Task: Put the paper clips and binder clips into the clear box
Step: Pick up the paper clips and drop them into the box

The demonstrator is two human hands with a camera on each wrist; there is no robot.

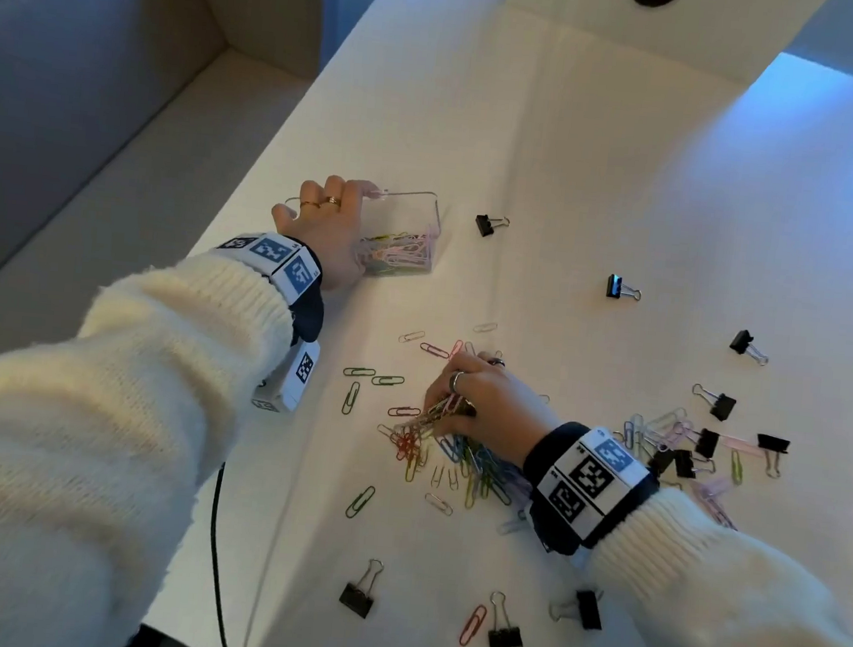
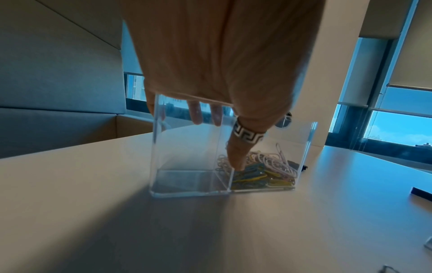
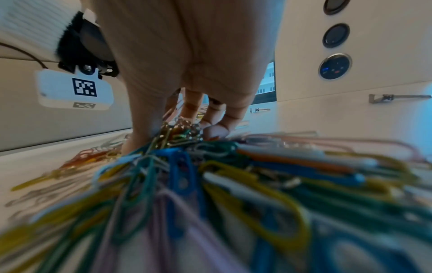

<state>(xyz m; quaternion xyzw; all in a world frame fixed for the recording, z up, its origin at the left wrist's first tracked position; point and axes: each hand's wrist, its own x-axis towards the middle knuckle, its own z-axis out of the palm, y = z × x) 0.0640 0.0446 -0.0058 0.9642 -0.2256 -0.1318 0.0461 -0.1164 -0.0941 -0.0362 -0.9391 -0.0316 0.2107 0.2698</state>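
My left hand (image 1: 328, 222) grips the clear box (image 1: 435, 231) over its top edge at the table's left. In the left wrist view the thumb of this left hand (image 2: 222, 73) reaches down the near side while the fingers curl behind the far wall of the box (image 2: 187, 147). Its right compartment holds paper clips (image 2: 264, 171); the left one is bare. My right hand (image 1: 482, 400) pinches a bunch of coloured paper clips (image 1: 434, 414) in the pile (image 1: 476, 464). The right wrist view shows the bunch (image 3: 180, 133) between its fingertips (image 3: 216, 131).
Black binder clips lie scattered: one (image 1: 486, 223) right of the box, others at the far right (image 1: 618, 287), and several near the front edge (image 1: 357, 596). Loose paper clips (image 1: 360, 500) ring the pile. A black cable (image 1: 218, 563) hangs off the table's front left.
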